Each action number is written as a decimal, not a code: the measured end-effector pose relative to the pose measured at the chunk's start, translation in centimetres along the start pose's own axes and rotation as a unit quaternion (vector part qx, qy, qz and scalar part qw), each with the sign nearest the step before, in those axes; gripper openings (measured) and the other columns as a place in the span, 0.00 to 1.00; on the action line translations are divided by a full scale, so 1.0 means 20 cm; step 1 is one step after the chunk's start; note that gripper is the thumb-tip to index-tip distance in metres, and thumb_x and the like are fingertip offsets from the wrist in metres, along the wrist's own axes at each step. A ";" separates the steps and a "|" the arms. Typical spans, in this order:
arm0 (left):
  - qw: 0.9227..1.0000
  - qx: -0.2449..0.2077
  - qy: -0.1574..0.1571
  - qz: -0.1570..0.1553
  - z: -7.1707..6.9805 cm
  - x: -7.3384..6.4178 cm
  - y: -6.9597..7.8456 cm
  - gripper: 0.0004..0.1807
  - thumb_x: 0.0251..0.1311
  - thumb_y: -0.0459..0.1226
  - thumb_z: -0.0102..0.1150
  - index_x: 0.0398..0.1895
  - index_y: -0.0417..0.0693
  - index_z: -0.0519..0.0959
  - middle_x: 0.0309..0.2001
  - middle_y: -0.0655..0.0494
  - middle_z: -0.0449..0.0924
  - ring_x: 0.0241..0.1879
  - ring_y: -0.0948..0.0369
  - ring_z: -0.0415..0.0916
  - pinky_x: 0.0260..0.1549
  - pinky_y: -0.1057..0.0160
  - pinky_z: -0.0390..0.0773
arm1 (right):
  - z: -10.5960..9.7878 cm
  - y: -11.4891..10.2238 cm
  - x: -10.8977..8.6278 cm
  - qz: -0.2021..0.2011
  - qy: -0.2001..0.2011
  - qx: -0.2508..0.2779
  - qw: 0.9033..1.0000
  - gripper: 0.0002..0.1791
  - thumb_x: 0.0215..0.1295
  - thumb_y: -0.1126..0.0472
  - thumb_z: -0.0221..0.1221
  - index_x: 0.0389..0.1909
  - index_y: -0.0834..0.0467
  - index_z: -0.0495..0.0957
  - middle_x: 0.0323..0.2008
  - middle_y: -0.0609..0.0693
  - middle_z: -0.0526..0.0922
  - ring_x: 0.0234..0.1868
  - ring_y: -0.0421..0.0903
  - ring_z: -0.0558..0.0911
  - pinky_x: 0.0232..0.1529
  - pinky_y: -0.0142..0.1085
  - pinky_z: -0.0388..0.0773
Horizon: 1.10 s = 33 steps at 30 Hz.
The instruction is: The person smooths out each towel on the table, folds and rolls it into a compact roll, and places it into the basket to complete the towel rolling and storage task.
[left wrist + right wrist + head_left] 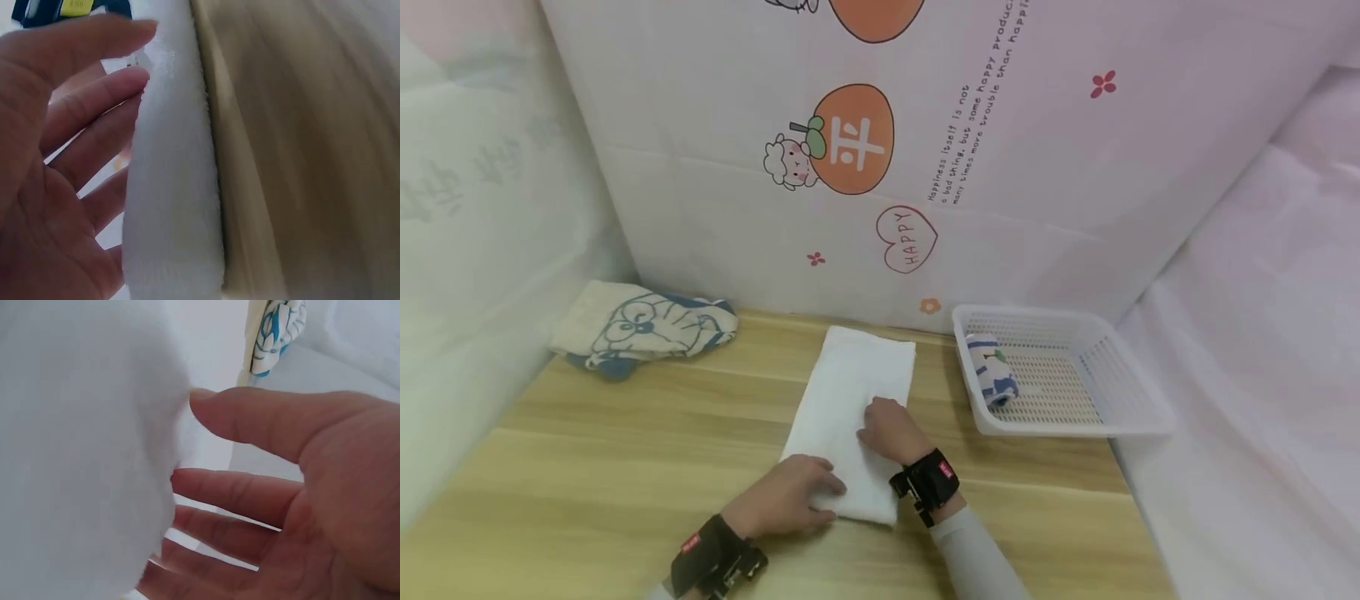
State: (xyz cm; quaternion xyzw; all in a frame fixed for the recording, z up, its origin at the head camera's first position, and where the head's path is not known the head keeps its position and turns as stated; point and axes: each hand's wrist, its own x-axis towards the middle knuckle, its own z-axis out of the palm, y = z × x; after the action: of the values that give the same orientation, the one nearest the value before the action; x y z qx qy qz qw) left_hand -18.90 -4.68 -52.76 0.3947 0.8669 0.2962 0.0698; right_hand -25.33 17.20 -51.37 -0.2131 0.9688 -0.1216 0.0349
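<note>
A white folded towel (859, 371) lies as a long strip on the wooden table, its far end close to the back wall. My left hand (784, 496) is at its near left corner; in the left wrist view the loosely bent fingers touch the edge of the towel (175, 181), thumb apart from them. Farther up, on the right side, my right hand (893, 429) rests on the cloth. In the right wrist view its thumb and fingers are spread and their tips touch the towel (87, 456), which wrinkles slightly there.
A white plastic basket (1067, 433) stands at the back right, with a rolled patterned cloth (992, 367) against its left wall. At the back left lies a crumpled cream and blue towel (651, 325). Printed white sheets (715, 192) enclose the table (647, 450) at the back and sides.
</note>
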 end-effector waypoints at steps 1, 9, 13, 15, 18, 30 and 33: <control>1.000 0.000 -0.006 -0.003 0.01 0.01 0.01 0.18 0.52 0.42 0.74 0.48 0.52 0.87 0.49 0.60 0.86 0.55 0.56 0.80 0.61 0.53 0.76 | 0.00 0.02 0.01 0.000 -0.004 0.009 1.000 0.10 0.64 0.61 0.66 0.27 0.63 0.79 0.28 0.54 0.79 0.31 0.49 0.79 0.35 0.41 0.79; 1.000 0.002 0.029 0.007 0.09 0.05 0.04 0.21 0.48 0.35 0.73 0.49 0.45 0.84 0.54 0.54 0.81 0.58 0.54 0.76 0.63 0.52 0.74 | -0.02 0.10 0.06 -0.001 0.000 0.110 0.994 0.13 0.68 0.64 0.61 0.44 0.71 0.82 0.52 0.70 0.83 0.61 0.66 0.79 0.63 0.54 0.75; 0.996 0.044 0.072 0.008 0.10 0.07 0.04 0.22 0.44 0.31 0.73 0.48 0.45 0.84 0.50 0.53 0.79 0.50 0.56 0.76 0.53 0.56 0.78 | -0.04 0.12 -0.01 -0.012 0.010 0.135 0.991 0.18 0.72 0.62 0.59 0.56 0.69 0.79 0.62 0.69 0.77 0.65 0.64 0.75 0.67 0.55 0.71; 0.994 0.061 0.088 0.002 0.10 0.06 0.04 0.22 0.43 0.31 0.72 0.48 0.45 0.83 0.48 0.54 0.78 0.47 0.57 0.76 0.48 0.58 0.79 | -0.05 0.09 -0.10 -0.024 0.020 0.137 0.990 0.17 0.72 0.60 0.60 0.55 0.66 0.81 0.59 0.65 0.80 0.63 0.61 0.78 0.66 0.54 0.73; 0.992 0.067 0.103 -0.009 0.07 0.05 0.03 0.21 0.45 0.30 0.72 0.46 0.44 0.83 0.45 0.53 0.81 0.44 0.57 0.79 0.46 0.57 0.81 | -0.05 0.00 -0.27 -0.037 0.019 0.125 0.991 0.14 0.72 0.57 0.61 0.52 0.60 0.83 0.53 0.57 0.84 0.57 0.54 0.82 0.60 0.50 0.78; 0.994 0.046 0.096 -0.009 -0.04 0.09 0.03 0.10 0.60 0.26 0.62 0.43 0.43 0.85 0.40 0.52 0.87 0.42 0.53 0.82 0.46 0.53 0.81 | 0.15 -0.15 -0.42 -0.050 0.092 0.003 0.994 0.10 0.70 0.68 0.59 0.49 0.62 0.82 0.41 0.53 0.87 0.43 0.48 0.85 0.45 0.39 0.83; 0.997 0.026 0.067 -0.029 -0.04 0.12 0.04 0.09 0.63 0.26 0.60 0.44 0.40 0.85 0.42 0.49 0.87 0.44 0.50 0.82 0.48 0.50 0.81 | 0.15 -0.11 -0.40 -0.033 0.073 0.017 0.997 0.11 0.73 0.69 0.54 0.51 0.60 0.81 0.42 0.52 0.87 0.45 0.48 0.86 0.45 0.39 0.83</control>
State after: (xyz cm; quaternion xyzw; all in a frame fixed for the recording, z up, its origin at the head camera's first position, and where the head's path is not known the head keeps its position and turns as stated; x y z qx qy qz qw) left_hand -20.20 -2.90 -51.46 0.3505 0.8881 0.2973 0.0099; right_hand -16.85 18.04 -53.68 -0.2350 0.9589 -0.1545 -0.0365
